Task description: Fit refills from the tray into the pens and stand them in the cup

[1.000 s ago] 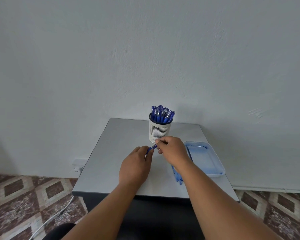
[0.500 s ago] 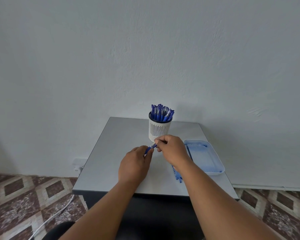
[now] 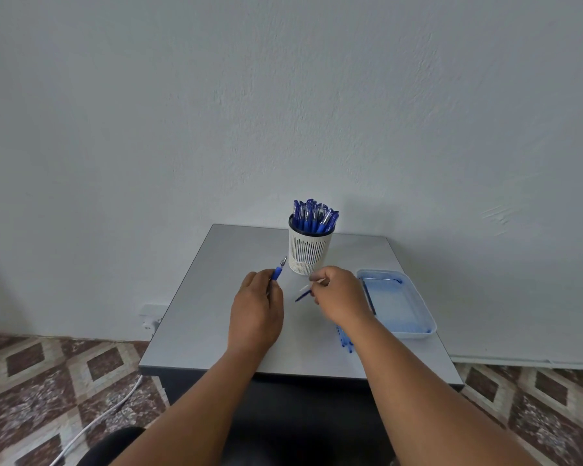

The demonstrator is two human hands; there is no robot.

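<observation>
Grey and small, the surface (image 3: 236,297) stands against a pale wall, and your two hands work over the middle of it.

Your left hand (image 3: 256,311) is curled round a blue pen front (image 3: 278,271), and its metal tip pokes up and away from you. Your right hand (image 3: 340,294) pinches a thin refill (image 3: 304,293) at its top, so the dark end hangs down toward your left hand. The two parts are near each other but not touching.

Both parts look very light. The refill is a skinny tube, so it will likely bend if you push hard. Hold it close to the end that goes in, and slide it in straight. The pen part looks stiff and smooth, so keep your fingers round the blue grip, where it should slip less.

Behind your hands stands the white cup (image 3: 310,252) with slits in its side. It is packed with blue pens (image 3: 313,216), standing up, so little room is left. To your right sits the clear blue tray (image 3: 418,317). It looks almost empty, with one dark refill along its left wall. A few more blue pens (image 3: 345,339) lie on the surface beside it, partly hidden by your right arm.
</observation>
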